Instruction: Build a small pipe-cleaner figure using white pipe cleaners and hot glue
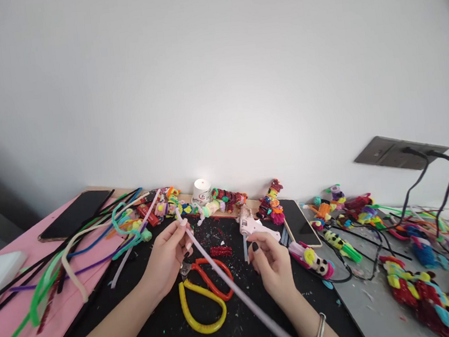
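My left hand [171, 253] pinches a lilac pipe cleaner [238, 291] close to its bent upper end; the rest slants down to the right across the black mat. Loosely curled, my right hand [271, 260] is beside a pale pink glue gun [255, 225], from which a translucent glue stick [245, 247] points toward me. Nothing shows between its fingers. Scissors with one red and one yellow handle [203, 307] lie below my hands, their blades partly hidden by my left hand. A short red glittery roll [221, 251] rests between my hands.
Pipe cleaners [72, 251] and a dark phone [73, 214] lie on the pink surface at left. A white paper cup [202, 191] stands by the wall among small pipe-cleaner figures [269, 204]. At right are a tablet-like device [297, 222], more figures [419, 292], and cables from a wall socket [399, 153].
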The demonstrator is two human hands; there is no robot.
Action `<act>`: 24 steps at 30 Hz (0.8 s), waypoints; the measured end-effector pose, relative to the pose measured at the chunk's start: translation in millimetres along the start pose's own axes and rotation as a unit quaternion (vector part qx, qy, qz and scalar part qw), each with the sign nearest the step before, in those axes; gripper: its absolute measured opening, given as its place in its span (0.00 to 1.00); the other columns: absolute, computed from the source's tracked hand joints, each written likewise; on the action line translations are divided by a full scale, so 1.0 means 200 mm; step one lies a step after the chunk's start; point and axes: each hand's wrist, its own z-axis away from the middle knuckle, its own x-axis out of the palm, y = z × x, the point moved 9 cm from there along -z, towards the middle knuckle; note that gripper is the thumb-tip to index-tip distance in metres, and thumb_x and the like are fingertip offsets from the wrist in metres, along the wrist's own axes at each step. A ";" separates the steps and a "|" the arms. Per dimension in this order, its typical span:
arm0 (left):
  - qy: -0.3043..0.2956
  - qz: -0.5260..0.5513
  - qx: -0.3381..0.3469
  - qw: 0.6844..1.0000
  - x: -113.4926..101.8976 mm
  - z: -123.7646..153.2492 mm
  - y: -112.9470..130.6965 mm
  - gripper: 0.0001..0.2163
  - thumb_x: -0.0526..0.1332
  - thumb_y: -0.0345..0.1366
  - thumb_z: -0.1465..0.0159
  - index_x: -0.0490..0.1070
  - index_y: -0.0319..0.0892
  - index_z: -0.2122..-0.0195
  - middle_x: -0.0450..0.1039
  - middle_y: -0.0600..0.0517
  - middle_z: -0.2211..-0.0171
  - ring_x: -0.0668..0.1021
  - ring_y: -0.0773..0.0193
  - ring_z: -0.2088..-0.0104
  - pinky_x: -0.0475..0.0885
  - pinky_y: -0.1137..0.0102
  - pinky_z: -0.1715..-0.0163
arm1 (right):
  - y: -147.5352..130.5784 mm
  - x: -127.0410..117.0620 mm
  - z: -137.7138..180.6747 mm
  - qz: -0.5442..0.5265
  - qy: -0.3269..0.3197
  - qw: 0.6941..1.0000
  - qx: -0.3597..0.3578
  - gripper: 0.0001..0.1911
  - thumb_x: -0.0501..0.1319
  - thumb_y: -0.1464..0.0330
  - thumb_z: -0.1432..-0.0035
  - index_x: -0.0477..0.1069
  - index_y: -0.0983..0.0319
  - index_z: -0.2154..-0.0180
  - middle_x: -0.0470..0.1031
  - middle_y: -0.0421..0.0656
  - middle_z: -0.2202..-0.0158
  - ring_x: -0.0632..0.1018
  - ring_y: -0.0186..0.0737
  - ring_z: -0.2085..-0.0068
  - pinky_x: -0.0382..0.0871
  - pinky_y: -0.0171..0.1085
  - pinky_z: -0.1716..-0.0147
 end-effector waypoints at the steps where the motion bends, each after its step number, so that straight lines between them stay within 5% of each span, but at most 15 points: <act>1: 0.003 0.004 0.003 1.000 -0.01 0.00 0.01 0.11 0.67 0.40 0.46 0.68 0.40 0.71 0.65 0.58 0.77 0.63 0.76 0.81 0.61 0.80 0.82 | 0.01 -0.02 -0.01 -0.018 -0.002 1.000 0.013 0.09 0.51 0.67 0.39 0.66 0.62 0.60 0.67 0.36 0.79 0.63 0.30 0.85 0.54 0.30 0.85; 4: 0.002 -0.016 0.000 1.000 -0.01 -0.01 0.01 0.11 0.65 0.41 0.44 0.65 0.41 0.70 0.66 0.59 0.79 0.60 0.77 0.85 0.58 0.80 0.85 | 0.02 -0.12 -0.05 0.031 0.049 0.998 0.018 0.09 0.49 0.68 0.39 0.65 0.62 0.61 0.69 0.38 0.76 0.67 0.32 0.82 0.59 0.32 0.83; 7: -0.025 -0.069 -0.033 0.997 0.01 0.00 -0.02 0.12 0.62 0.44 0.42 0.65 0.41 0.69 0.63 0.61 0.84 0.54 0.78 0.89 0.50 0.80 0.88 | 0.01 -0.22 -0.09 0.244 0.122 0.962 -0.025 0.11 0.52 0.72 0.45 0.67 0.62 0.59 0.74 0.47 0.64 0.74 0.42 0.65 0.68 0.40 0.65; 10: -0.083 -0.120 -0.074 0.986 0.07 0.02 -0.08 0.13 0.62 0.45 0.42 0.67 0.40 0.67 0.61 0.62 0.86 0.52 0.79 0.89 0.46 0.79 0.88 | 0.09 -0.22 -0.13 0.421 0.082 0.904 0.005 0.21 0.54 0.74 0.51 0.67 0.62 0.53 0.71 0.51 0.52 0.69 0.53 0.51 0.63 0.50 0.54; 14: -0.142 -0.145 -0.113 0.973 0.13 0.06 -0.14 0.13 0.62 0.43 0.42 0.71 0.38 0.61 0.64 0.59 0.83 0.58 0.78 0.87 0.50 0.78 0.86 | 0.21 -0.20 -0.14 0.496 0.027 0.864 0.084 0.26 0.57 0.72 0.51 0.66 0.61 0.48 0.71 0.52 0.51 0.67 0.57 0.51 0.60 0.52 0.56; 20: -0.145 -0.122 -0.148 0.971 0.14 0.07 -0.17 0.17 0.62 0.39 0.42 0.71 0.37 0.54 0.67 0.57 0.79 0.62 0.75 0.83 0.56 0.75 0.81 | 0.20 -0.22 -0.14 0.485 0.039 0.867 0.105 0.22 0.57 0.72 0.52 0.68 0.62 0.52 0.74 0.52 0.54 0.70 0.57 0.52 0.60 0.51 0.56; 24: -0.138 -0.120 -0.157 0.970 0.13 0.07 -0.16 0.21 0.63 0.38 0.43 0.70 0.35 0.50 0.66 0.57 0.78 0.61 0.75 0.82 0.56 0.74 0.79 | 0.17 -0.28 -0.13 0.343 0.104 0.931 0.068 0.21 0.57 0.70 0.50 0.68 0.63 0.52 0.74 0.50 0.55 0.73 0.52 0.55 0.64 0.47 0.56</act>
